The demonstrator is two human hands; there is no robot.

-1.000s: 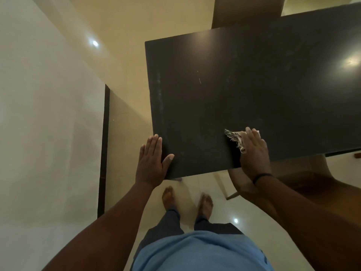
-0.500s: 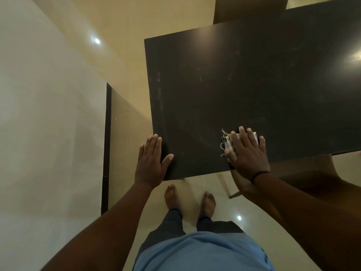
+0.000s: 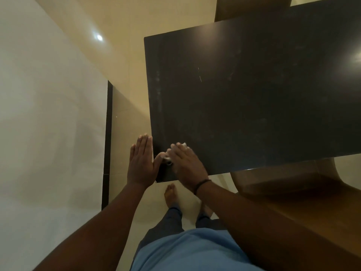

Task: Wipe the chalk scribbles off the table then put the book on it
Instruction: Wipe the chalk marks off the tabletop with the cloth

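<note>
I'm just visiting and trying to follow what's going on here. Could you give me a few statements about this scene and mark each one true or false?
1. The right hand presses a pale cloth onto the dark table. True.
2. A book lies on the table. False: no book is in view.
3. The left hand is flat, fingers straight, at the table's near left corner. True.
4. The cloth is at the far edge of the table. False: it is near the corner closest to the person.
5. The right wrist wears a dark band. True.
6. The person wears shoes. False: the one foot in clear view is bare.
</note>
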